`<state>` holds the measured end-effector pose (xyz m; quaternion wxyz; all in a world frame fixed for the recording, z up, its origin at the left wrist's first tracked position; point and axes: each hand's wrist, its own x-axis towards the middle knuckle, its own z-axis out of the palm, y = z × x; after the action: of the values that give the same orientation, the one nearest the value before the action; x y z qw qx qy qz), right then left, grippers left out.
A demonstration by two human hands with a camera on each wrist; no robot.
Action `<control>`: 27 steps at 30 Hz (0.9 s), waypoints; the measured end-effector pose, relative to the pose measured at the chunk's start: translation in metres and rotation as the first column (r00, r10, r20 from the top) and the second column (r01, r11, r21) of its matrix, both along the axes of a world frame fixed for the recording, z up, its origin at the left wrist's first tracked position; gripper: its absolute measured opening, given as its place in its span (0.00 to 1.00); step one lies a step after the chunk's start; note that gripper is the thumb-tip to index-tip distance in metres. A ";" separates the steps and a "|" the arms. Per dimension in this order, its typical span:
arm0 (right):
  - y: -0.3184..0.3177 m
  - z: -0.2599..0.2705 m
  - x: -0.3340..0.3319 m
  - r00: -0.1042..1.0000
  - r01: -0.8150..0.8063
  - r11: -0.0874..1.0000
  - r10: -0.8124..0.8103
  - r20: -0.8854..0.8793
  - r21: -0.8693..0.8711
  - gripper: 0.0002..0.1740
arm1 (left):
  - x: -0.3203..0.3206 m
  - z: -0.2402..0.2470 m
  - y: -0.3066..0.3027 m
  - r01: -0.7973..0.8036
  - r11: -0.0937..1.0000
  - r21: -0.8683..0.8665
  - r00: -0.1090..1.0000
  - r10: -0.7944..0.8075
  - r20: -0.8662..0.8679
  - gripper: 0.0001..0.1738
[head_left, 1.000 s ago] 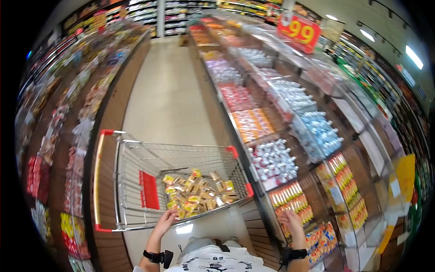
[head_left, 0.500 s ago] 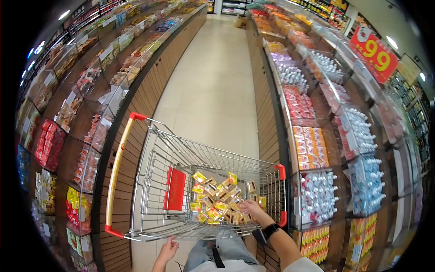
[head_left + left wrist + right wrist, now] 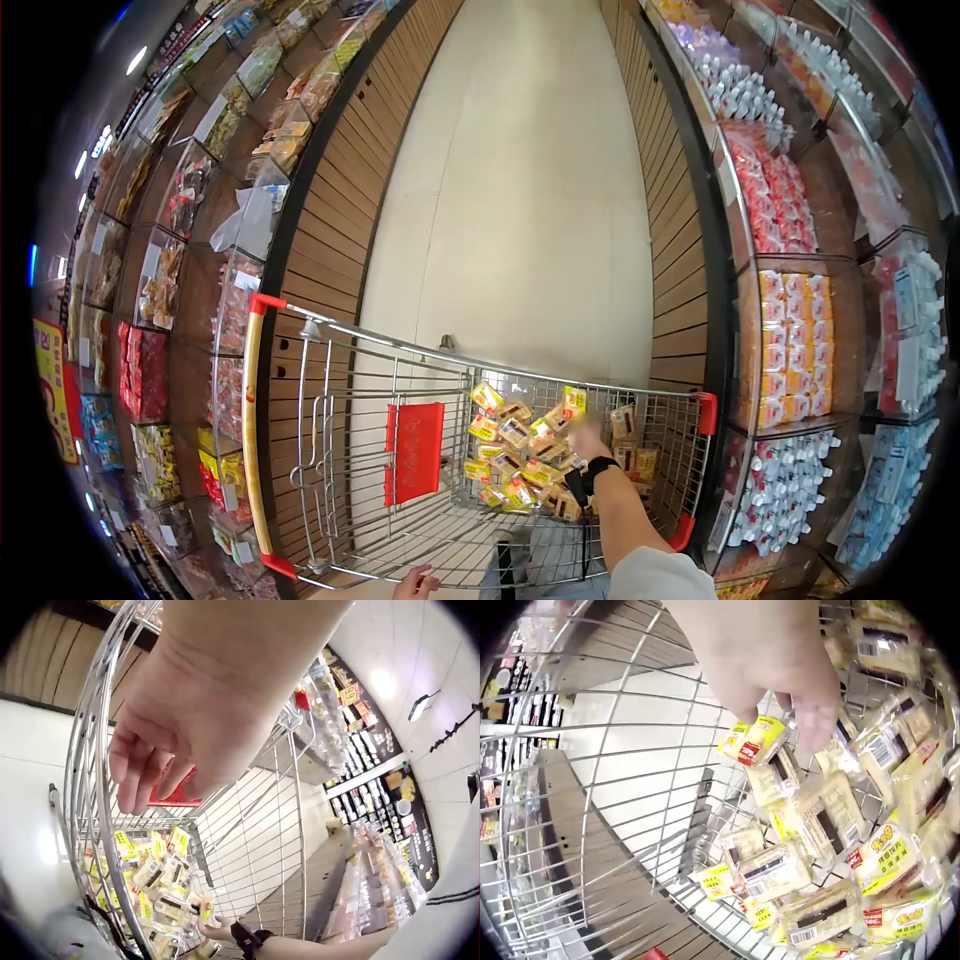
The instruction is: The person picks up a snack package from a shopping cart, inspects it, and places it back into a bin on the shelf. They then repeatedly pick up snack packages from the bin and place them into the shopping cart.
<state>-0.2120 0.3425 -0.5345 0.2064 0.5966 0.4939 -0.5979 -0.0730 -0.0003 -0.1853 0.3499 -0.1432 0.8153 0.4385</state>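
Your right hand (image 3: 586, 440) rests its grip on a yellow packet (image 3: 754, 741), pinching or merely touching I cannot tell, above the snack pile (image 3: 510, 455) in the wire cart (image 3: 400, 345), while your left hand (image 3: 415, 582) hangs loosely curled, empty, beside the cart's near rim.

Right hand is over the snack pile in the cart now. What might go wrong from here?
1. The left hand is near the cart rim with loose fingers, not gripping it, so the cart may roll off across the smooth floor.
2. The right hand hovers over loosely heaped snack packets. A dropped packet might slide to the wide wire gaps and slip through.
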 end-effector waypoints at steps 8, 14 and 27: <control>0.009 -0.002 0.003 0.777 -0.585 0.790 0.611 -0.153 0.185 0.15 | -0.036 0.008 0.031 0.039 0.993 -0.114 0.990 -0.023 0.141 0.15; -0.008 -0.011 0.002 0.895 0.289 0.952 -0.307 -0.325 -0.104 0.04 | -0.044 0.013 0.030 0.111 0.985 -0.133 0.989 -0.096 0.113 0.16; -0.133 0.308 0.094 0.807 -0.289 0.399 -0.388 -0.445 -0.870 0.08 | -0.056 0.049 -0.008 0.098 0.924 0.369 0.897 0.078 -0.435 0.23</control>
<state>-0.1184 0.2098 -0.2269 0.3152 0.1815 0.1012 -0.9260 -0.1285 -0.0079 -0.1367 0.1791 0.0352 0.7730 0.6076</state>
